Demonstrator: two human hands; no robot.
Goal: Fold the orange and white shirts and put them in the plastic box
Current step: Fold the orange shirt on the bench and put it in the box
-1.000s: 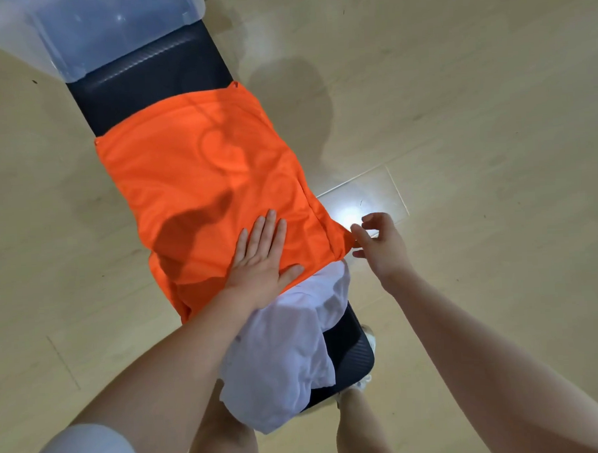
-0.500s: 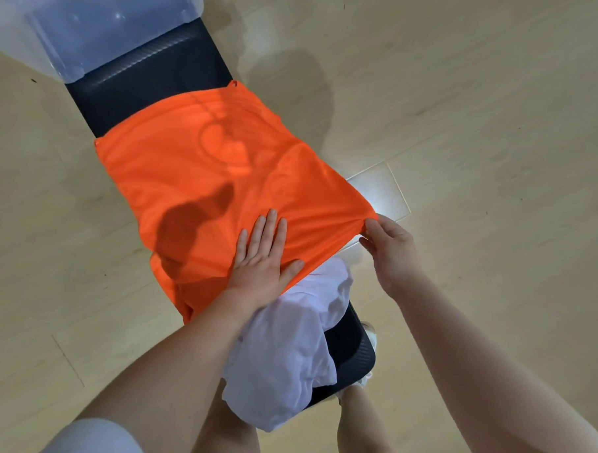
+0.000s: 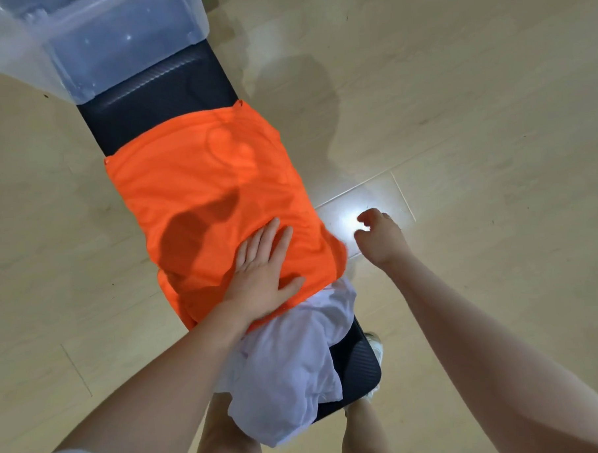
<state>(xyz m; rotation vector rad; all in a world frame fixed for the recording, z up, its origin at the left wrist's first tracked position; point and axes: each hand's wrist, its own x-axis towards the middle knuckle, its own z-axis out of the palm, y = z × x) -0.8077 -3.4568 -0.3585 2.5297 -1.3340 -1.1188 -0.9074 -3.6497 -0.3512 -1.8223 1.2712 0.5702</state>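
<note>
Bright orange shirt (image 3: 204, 203) spread across middle of black padded bench (image 3: 158, 105). Left hand (image 3: 263, 274) flat on its near edge, fingers straight. Right hand (image 3: 382, 236) off bench's right edge, fingers loosely curled (holding nothing). Crumpled white shirt (image 3: 289, 360) at near end; clear plastic box (image 3: 111, 39) at far end.

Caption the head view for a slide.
Left hand presses orange shirt flat on black bench; right hand hovers beside it.
</note>
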